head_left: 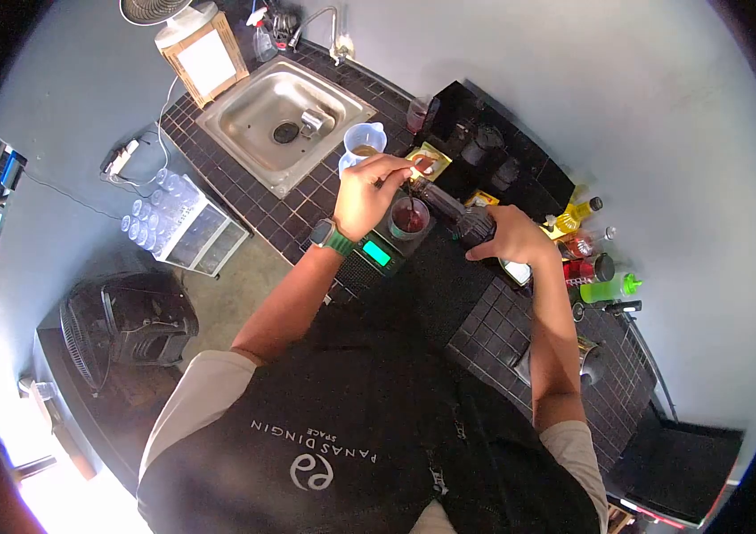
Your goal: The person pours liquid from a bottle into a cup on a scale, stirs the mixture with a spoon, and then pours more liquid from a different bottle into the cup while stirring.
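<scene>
My right hand point(520, 238) is wrapped round the base of a dark bottle point(449, 206), which is tilted with its neck toward my left hand. Closed in a pinch, my left hand point(367, 194) is at the bottle's mouth; what its fingertips hold is too small to make out. Below the neck, a clear cup point(409, 219) with dark red liquid stands on a scale whose green display point(376, 254) is lit. Something thin and dark reaches from near the fingertips toward the cup. Behind my left hand is a clear measuring jug point(365, 138) with some brownish liquid.
A steel sink point(262, 107) with a metal cup point(314, 121) in it lies at the far left. Yellow packets point(431, 160) lie behind the bottle. A black rack point(507, 142) stands against the wall. To the right are several bottles, including a green squeeze bottle point(608, 289).
</scene>
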Available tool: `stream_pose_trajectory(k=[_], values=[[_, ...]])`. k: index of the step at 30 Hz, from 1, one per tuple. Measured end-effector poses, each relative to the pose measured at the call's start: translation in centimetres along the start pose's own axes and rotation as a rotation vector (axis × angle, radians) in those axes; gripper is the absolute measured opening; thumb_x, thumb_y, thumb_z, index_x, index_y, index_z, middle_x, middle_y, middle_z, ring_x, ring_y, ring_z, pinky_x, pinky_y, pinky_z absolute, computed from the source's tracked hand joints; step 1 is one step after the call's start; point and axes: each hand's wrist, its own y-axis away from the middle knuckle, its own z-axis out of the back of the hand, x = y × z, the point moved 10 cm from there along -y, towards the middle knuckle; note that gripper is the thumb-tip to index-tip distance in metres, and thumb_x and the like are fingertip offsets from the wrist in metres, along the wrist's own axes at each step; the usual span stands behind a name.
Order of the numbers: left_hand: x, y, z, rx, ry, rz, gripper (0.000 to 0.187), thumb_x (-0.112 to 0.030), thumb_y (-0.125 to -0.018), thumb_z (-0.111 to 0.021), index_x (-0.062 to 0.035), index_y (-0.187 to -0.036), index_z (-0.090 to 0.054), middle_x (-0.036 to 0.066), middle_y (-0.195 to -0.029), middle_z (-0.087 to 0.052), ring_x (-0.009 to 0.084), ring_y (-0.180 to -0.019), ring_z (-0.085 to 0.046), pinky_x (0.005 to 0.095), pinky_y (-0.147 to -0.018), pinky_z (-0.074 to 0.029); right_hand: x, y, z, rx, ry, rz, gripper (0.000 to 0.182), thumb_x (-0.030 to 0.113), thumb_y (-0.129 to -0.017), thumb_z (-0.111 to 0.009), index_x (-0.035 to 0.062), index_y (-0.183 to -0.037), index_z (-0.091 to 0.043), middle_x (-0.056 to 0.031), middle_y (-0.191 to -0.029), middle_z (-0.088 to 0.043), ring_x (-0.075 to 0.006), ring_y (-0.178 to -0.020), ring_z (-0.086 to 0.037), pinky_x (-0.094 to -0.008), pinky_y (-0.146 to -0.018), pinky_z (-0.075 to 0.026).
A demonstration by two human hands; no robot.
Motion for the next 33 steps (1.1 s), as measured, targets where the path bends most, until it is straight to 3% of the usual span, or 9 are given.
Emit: stream_pose_trajectory(k=[11,29,31,33], values=[[0.21,-0.04,-0.05,0.004,0.001,0.0,0.013,-0.002,-0.096,-0.081,-0.0016,-0.109,-0.082,0.008,-0.09,-0.08,0.0123,-0.077,-0.075,0.0284,-0.071,-0.058,0.53,0.07,0.48,-0.056,0.025,0.048,0.07,0.038,-0.065,-0.099,-0.007,-0.112,-0.074,-0.0277,-0.098,-0.077,-0.0423,-0.094,-0.074,-0.0447,-0.089,-0.057],[0.12,-0.13,0.09,-0.006,0.001,-0.013,0.014,-0.003,-0.095,-0.082,-0.0026,-0.109,-0.082,0.008,-0.088,-0.08,0.0123,-0.075,-0.075,0.0285,-0.069,-0.057,0.41,-0.11,0.36,-0.011,-0.021,0.005,0.068,0.036,-0.065,-0.098,-0.0061,-0.114,-0.074,-0.0253,-0.097,-0.077,-0.039,-0.091,-0.074,-0.0435,-0.087,-0.056],[0.44,-0.12,0.02,-0.006,0.019,0.015,0.014,-0.003,-0.095,-0.082,-0.0025,-0.109,-0.082,0.008,-0.088,-0.08,0.0121,-0.075,-0.075,0.0285,-0.07,-0.057,0.07,-0.23,0.01,0.042,-0.016,-0.03,0.07,0.04,-0.066,-0.098,0.0009,-0.119,-0.076,-0.0237,-0.106,-0.078,-0.0407,-0.101,-0.074,-0.0458,-0.092,-0.057],[0.23,-0.16,0.08,-0.004,0.011,0.013,0.014,-0.003,-0.095,-0.082,-0.0025,-0.109,-0.082,0.008,-0.088,-0.08,0.0121,-0.075,-0.075,0.0284,-0.07,-0.057,0.63,-0.11,0.27,0.059,-0.005,-0.043,0.069,0.04,-0.066,-0.098,0.001,-0.119,-0.076,-0.0233,-0.105,-0.078,-0.0404,-0.1,-0.074,-0.0456,-0.092,-0.057]])
